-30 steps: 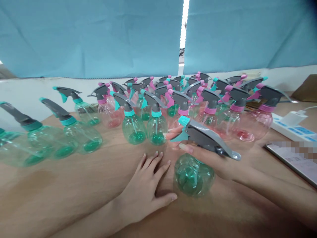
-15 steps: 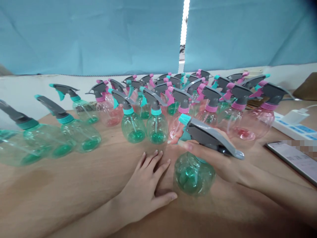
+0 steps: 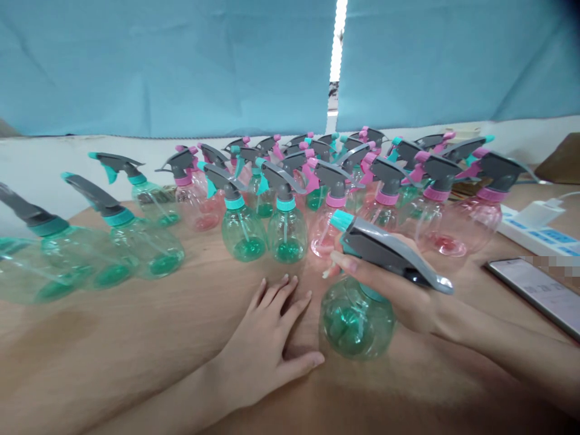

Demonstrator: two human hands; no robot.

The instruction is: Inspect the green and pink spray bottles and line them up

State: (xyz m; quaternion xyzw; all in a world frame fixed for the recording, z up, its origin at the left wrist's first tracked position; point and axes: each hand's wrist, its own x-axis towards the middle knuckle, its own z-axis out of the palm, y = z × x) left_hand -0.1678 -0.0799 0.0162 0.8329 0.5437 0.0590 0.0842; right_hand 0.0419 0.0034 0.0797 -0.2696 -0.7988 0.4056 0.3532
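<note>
My right hand [image 3: 394,287] is wrapped round the neck and trigger of a green see-through spray bottle [image 3: 356,320] with a grey and turquoise spray head. Its nozzle points to the left and away from me; part of the neck is hidden behind the fingers. Just left of that bottle, my left hand [image 3: 267,344] lies flat on the wooden table [image 3: 149,356] with its fingers spread, holding nothing. Beyond the fingertips stand two green spray bottles [image 3: 287,232], with a pink spray bottle [image 3: 328,226] to their right.
Several more pink and green spray bottles [image 3: 437,211] crowd the back of the table. Others [image 3: 149,248] stand at the left. On the right lie a phone [image 3: 539,296] and a white power strip [image 3: 544,232] with a plugged-in charger [image 3: 541,212]. A blue curtain [image 3: 181,66] hangs behind.
My right hand's fingers have curled in closer round the trigger, and the spray head has shifted slightly to the right. My left hand has stayed where it was.
</note>
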